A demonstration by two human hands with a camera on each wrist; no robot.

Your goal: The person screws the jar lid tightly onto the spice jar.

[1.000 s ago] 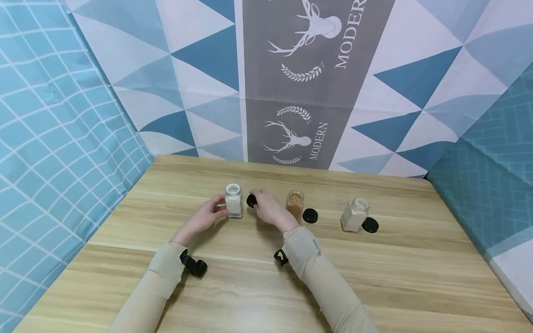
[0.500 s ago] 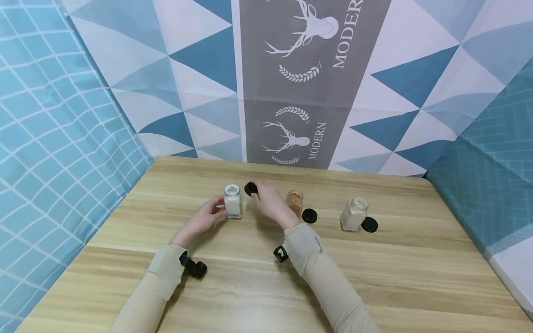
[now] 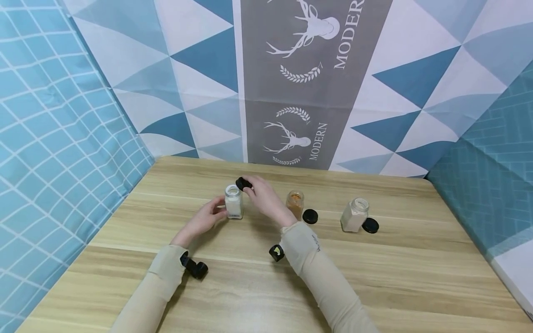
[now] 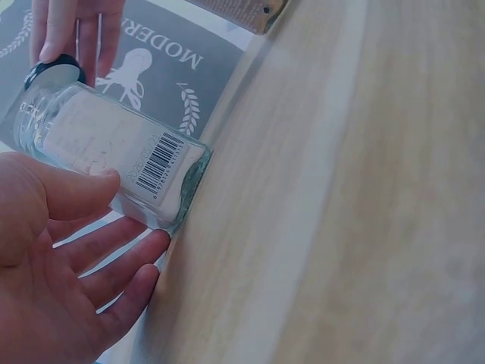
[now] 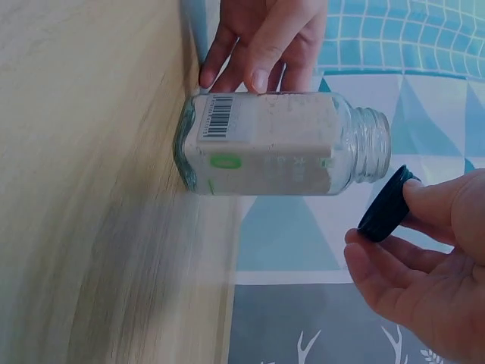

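clear glass jar of orange powder [image 3: 295, 206], round black lid [image 3: 310, 216] beside | cream-filled glass jar [image 3: 354, 216], second black lid [image 3: 370, 225] beside | pale wood-grain tabletop [image 3: 416, 273] | grey deer-print panel [image 3: 300, 92] behind

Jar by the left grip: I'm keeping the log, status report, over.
Left grip at side of jar. Right grip pinching black lid, tilted near jar's mouth. Jar upright, uncapped. Nothing seen blocking the lid.

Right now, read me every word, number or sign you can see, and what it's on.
"MODERN": gray wall panel, lower print.
"MODER": same panel, upper print, cut off by the picture's edge.
Barcode digits and nearby date-like number, leftmost jar: too blurred to quote.
Green and pale marks, same jar: unreadable.
Dark writing, right sleeve: too small.
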